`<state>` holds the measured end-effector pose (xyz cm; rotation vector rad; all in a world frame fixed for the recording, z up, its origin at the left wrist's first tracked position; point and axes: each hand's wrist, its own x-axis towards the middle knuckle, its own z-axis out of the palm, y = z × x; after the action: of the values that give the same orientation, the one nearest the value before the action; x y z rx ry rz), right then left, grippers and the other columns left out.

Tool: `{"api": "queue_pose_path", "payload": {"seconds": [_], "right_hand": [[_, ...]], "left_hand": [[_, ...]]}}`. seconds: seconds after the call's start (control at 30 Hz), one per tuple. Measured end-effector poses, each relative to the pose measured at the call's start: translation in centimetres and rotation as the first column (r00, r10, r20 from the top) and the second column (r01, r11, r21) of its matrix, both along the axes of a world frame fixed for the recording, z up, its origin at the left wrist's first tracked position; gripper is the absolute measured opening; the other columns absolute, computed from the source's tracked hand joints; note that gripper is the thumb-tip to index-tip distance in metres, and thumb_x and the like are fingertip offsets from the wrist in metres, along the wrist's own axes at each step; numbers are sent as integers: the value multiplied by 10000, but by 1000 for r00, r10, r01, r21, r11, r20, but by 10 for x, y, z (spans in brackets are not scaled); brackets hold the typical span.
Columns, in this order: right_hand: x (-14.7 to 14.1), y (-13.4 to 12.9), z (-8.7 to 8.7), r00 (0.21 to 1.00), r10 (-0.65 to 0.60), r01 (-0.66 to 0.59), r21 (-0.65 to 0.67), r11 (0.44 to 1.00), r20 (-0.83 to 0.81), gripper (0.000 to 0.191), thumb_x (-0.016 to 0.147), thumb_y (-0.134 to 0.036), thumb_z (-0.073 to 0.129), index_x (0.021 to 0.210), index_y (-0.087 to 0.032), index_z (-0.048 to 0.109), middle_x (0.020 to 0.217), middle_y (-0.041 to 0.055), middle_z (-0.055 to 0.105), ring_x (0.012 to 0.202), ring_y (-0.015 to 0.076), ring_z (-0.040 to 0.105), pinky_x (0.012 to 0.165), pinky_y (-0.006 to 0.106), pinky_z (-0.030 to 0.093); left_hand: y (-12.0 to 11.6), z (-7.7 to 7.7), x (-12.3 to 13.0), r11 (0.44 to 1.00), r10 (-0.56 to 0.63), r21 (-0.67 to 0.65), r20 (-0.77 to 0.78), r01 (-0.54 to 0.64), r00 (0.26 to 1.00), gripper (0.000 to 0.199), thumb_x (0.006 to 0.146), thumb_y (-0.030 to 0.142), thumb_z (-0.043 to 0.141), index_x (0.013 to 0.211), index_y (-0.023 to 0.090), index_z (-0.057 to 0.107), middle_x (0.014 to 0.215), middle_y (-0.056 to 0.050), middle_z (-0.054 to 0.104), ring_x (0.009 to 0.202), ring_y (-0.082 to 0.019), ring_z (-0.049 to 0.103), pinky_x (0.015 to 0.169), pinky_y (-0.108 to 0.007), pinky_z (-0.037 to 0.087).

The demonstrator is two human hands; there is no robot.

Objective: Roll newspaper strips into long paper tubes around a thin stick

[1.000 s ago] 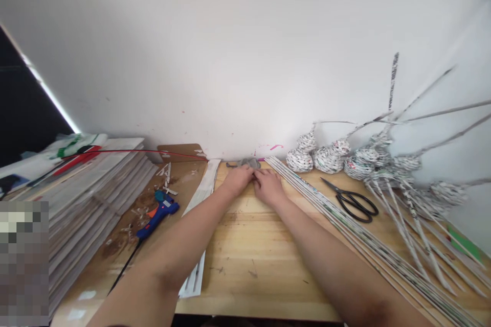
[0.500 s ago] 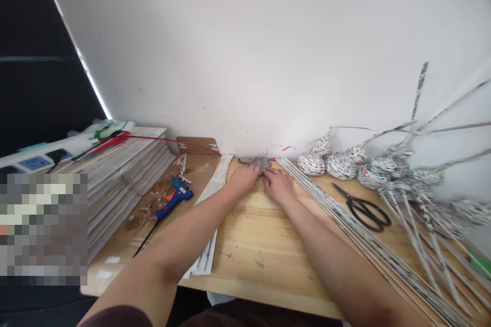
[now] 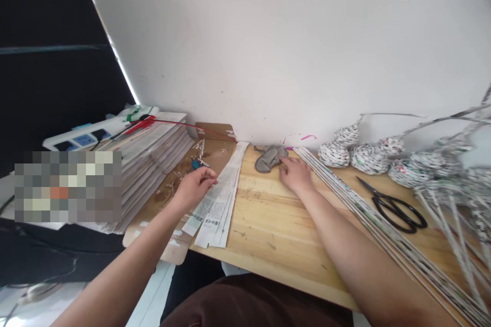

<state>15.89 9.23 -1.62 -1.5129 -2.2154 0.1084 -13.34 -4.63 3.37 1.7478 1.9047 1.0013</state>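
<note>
My left hand hovers above the left edge of the printed newspaper strips, its fingers loosely bent and nothing visible in them. Behind that hand the glue gun is mostly hidden; only a blue-green part shows. A crumpled grey cloth lies at the back of the wooden table. My right hand rests beside it, fingers stretched out, the fingertips at the cloth's right edge. Just right of this hand runs a bundle of thin rolled paper sticks.
Black-handled scissors lie on the right. Several woven paper gourd shapes stand along the wall, long paper ends sticking out. At left is a tall newspaper stack with a power strip. Cardboard with scraps lies beside it.
My left hand has left the grey cloth and moved left, towards the newspaper strips. My right hand has slid to the cloth's right edge, uncovering it. The view has turned left.
</note>
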Motion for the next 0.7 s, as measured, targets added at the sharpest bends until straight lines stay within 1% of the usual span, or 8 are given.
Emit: {"api": "queue_pose_path", "payload": {"seconds": [0.1,0.2,0.33,0.43,0.5,0.57,0.63,0.7], "right_hand": [[-1,0,1,999,-22,24,37,999,-44,399,817,-282,478,1204,-248,564,1182,85,597,1095,316,457,864,454,322],[-4,-4,6,986,1,23,143,989,-167,330,830,-282,478,1121,-217,618,1114,97,626,1059,305,489,867,445,335],[-14,-16,12,905,297,-233,229,945,-306,270,860,-250,451,1007,-183,668,990,88,670,960,219,563,859,341,396],[-21,-24,14,846,364,-325,165,931,-389,231,853,-275,488,923,-190,691,885,63,695,809,180,609,771,292,441],[-25,-27,15,822,321,-333,61,941,-470,223,836,-335,529,852,-185,693,772,47,692,667,156,601,671,273,453],[-30,-30,17,762,240,-368,-97,925,-602,291,824,-418,541,783,-163,675,662,35,657,553,130,566,572,250,449],[-36,-34,20,660,132,-483,-282,829,-739,397,823,-498,517,738,-133,650,608,35,622,498,110,549,486,220,434],[-42,-41,24,588,32,-636,-438,636,-808,489,829,-555,476,748,-105,650,606,50,616,475,101,558,387,181,373]], "left_hand": [[-29,-9,-1,995,87,-20,-200,-93,976,203,736,343,585,892,213,582,836,-16,669,786,-187,622,720,-281,440],[-37,-19,5,995,81,-28,-310,-95,947,274,721,307,614,973,214,563,927,-42,655,854,-208,613,762,-302,435],[-30,-28,6,987,121,-73,-269,-145,956,470,688,293,657,1126,201,516,921,-46,644,703,-169,607,717,-287,443],[-25,-26,3,973,161,-134,-204,-190,966,567,649,307,689,1175,200,504,853,-30,650,707,-177,618,709,-284,439],[-25,-21,1,968,170,-164,-138,-192,976,544,652,319,681,1160,206,523,815,-20,659,728,-187,627,705,-286,435],[-26,-16,2,970,164,-175,-32,-167,986,479,675,330,657,1124,203,549,782,-13,664,709,-184,627,697,-289,436],[-28,-12,6,980,152,-143,100,-137,983,433,690,334,644,1091,189,569,760,-14,662,688,-175,619,699,-290,442],[-30,-7,13,991,124,-81,233,-107,965,411,694,335,650,1069,178,588,763,-20,655,697,-166,609,701,-284,447]]}}
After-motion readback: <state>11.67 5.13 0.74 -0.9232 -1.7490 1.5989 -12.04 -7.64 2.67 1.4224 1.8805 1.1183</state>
